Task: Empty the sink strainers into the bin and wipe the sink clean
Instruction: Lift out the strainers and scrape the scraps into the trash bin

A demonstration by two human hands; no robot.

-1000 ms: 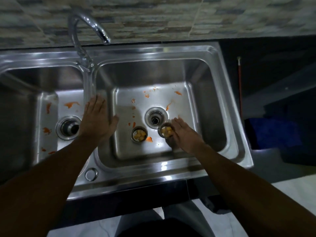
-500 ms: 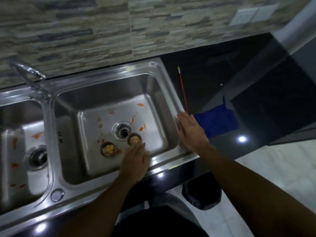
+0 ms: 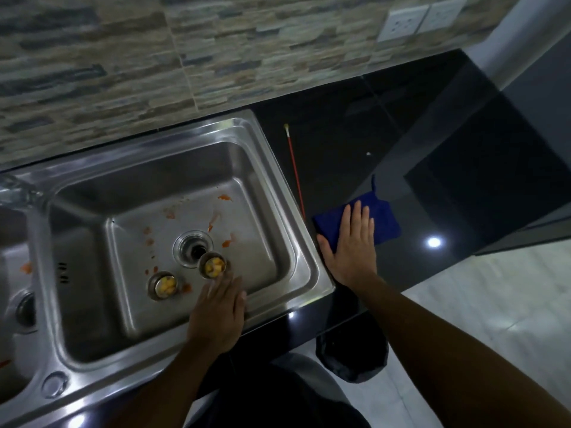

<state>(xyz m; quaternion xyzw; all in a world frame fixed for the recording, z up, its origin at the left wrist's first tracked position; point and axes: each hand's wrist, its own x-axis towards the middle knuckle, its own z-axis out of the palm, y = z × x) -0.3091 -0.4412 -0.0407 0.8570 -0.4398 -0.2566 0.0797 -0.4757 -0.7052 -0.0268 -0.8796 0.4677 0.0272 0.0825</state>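
Two round metal strainers holding yellow food scraps stand on the floor of the right sink basin (image 3: 278,211): one (image 3: 212,264) beside the open drain (image 3: 194,249), the other (image 3: 163,285) to its left. Orange smears dot the basin floor. My left hand (image 3: 217,313) hovers open over the basin's front, its fingertips just short of the nearer strainer. My right hand (image 3: 352,242) lies flat, fingers spread, on a blue cloth (image 3: 383,220) on the black counter to the right of the sink. A dark bin (image 3: 352,353) stands on the floor below the counter edge.
The left basin (image 3: 18,273) also has orange smears and an open drain. A thin red stick (image 3: 295,171) lies on the counter next to the sink rim. Wall sockets (image 3: 417,20) sit on the stone-tiled backsplash. Pale floor tiles show at the right.
My right hand left the strainer, crossed the sink rim and now rests on the blue cloth. My left hand moved from the divider into the right basin. My view swung right.
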